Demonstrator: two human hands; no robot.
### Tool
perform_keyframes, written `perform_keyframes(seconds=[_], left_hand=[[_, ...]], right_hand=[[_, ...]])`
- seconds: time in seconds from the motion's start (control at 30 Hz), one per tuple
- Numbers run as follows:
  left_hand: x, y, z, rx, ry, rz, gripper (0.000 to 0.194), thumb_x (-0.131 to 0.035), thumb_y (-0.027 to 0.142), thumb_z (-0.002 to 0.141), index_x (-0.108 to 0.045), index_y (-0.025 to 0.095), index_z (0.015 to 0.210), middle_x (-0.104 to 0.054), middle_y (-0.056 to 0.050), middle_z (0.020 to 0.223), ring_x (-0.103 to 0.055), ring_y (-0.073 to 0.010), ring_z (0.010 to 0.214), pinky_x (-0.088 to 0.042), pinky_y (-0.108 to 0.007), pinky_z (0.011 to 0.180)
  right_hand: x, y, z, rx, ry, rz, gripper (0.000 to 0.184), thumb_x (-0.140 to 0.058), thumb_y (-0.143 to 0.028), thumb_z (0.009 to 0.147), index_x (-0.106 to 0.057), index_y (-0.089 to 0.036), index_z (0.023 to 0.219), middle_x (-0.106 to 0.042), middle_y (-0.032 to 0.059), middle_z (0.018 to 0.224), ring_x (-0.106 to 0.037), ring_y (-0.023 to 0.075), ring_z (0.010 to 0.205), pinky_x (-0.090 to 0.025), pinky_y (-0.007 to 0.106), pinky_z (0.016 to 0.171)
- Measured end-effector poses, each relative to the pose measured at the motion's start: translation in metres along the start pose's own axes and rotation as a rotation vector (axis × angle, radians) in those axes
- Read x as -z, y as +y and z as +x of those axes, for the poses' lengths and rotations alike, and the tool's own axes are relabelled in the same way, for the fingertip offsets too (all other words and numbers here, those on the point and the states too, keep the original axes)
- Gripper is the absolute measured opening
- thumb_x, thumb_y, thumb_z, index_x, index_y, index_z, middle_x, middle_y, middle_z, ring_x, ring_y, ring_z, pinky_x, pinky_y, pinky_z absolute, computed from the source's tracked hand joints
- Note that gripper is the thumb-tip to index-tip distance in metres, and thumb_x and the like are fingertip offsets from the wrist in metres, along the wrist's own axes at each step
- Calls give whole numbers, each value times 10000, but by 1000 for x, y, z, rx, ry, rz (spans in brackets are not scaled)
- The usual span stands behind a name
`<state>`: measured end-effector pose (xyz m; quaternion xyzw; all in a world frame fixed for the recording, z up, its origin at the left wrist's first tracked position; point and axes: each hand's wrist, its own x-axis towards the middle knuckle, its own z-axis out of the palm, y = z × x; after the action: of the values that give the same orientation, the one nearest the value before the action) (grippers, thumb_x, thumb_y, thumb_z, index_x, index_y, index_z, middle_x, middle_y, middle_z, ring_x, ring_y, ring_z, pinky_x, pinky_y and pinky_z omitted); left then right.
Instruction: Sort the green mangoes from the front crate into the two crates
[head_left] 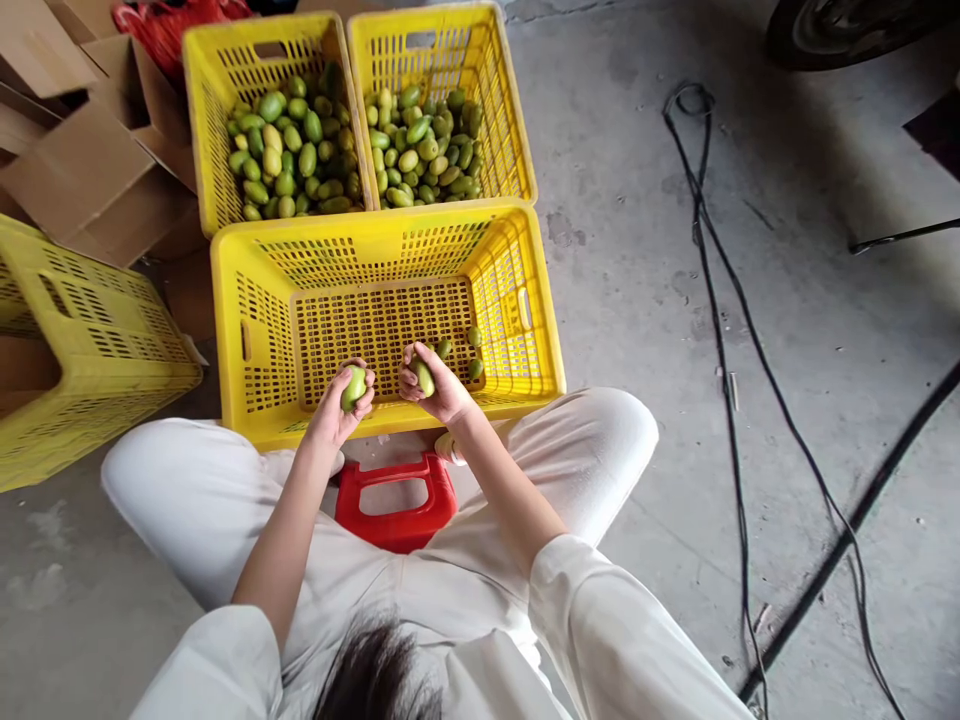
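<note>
My left hand [346,402] is closed round a green oval fruit [353,388], the kind of which I cannot make out for certain. In my right hand [439,388] is a second green fruit [423,377], its lower end partly covered by the fingers. Both hands are over the near side of a large yellow plastic crate [345,285]. A few small green fruits [475,337] lie on that crate's slotted floor at its right end. Behind it, a left yellow crate [214,150] and a right yellow crate [510,130] hold many green and yellowish fruits [281,150].
Another yellow crate [97,340] is tipped at the left, beside open cardboard boxes [97,170]. A red plastic stool [397,530] is between my legs. Black cables [724,380] run along the concrete floor at the right, with a wheel [817,35] at top right.
</note>
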<state>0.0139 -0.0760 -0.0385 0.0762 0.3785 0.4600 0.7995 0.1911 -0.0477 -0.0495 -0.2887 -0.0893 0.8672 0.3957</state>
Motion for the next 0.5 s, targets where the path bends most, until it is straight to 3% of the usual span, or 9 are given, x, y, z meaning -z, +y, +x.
perform_keyframes(seconds=[0.07, 0.17, 0.27, 0.33, 0.43, 0.5], left_hand=[[-1, -1, 1, 0, 2, -7, 205, -732, 328, 780, -607, 193, 870, -562, 22, 727, -408, -12, 426, -295, -113, 346], [-2, 0, 2, -24, 41, -11, 227, -661, 404, 842, -606, 185, 820, -558, 12, 708, -428, -27, 435, -303, -131, 349], [-4, 3, 1, -32, 103, -27, 235, -584, 407, 882, -635, 178, 867, -625, -35, 797, -574, -91, 578, -446, -185, 457], [-5, 5, 0, -42, 136, -45, 191, -579, 323, 868, -651, 181, 973, -670, -67, 913, -656, -148, 754, -539, -253, 625], [-5, 5, -1, -101, 136, -35, 292, -638, 193, 798, -639, 215, 1088, -687, -71, 1032, -670, -195, 981, -544, -319, 831], [-4, 4, -1, -119, 113, -8, 329, -714, 166, 744, -644, 206, 1063, -689, -68, 1015, -669, -195, 987, -540, -307, 840]], right_hand=[[4, 2, 3, -17, 61, -20, 353, -542, -520, 906, -500, -205, 752, -434, -69, 503, -330, 57, 377, -272, 152, 373], [7, 0, 5, 6, 119, 28, 366, -493, -565, 903, -538, -211, 823, -518, -40, 571, -442, 89, 436, -370, 183, 406], [4, -4, 4, 55, 111, 81, 219, -522, -401, 879, -568, -232, 1011, -629, -7, 784, -585, 137, 631, -496, 244, 530], [1, -6, 2, 103, 110, 65, 262, -565, -261, 817, -555, -254, 1078, -640, -12, 881, -607, 141, 724, -523, 256, 601], [-3, -5, 1, 147, 100, 11, 358, -627, -171, 748, -549, -266, 1085, -618, -27, 885, -592, 125, 731, -521, 248, 643], [-3, -3, 1, 147, 96, 9, 270, -653, -201, 762, -563, -248, 1013, -584, -34, 802, -548, 105, 645, -497, 225, 600]])
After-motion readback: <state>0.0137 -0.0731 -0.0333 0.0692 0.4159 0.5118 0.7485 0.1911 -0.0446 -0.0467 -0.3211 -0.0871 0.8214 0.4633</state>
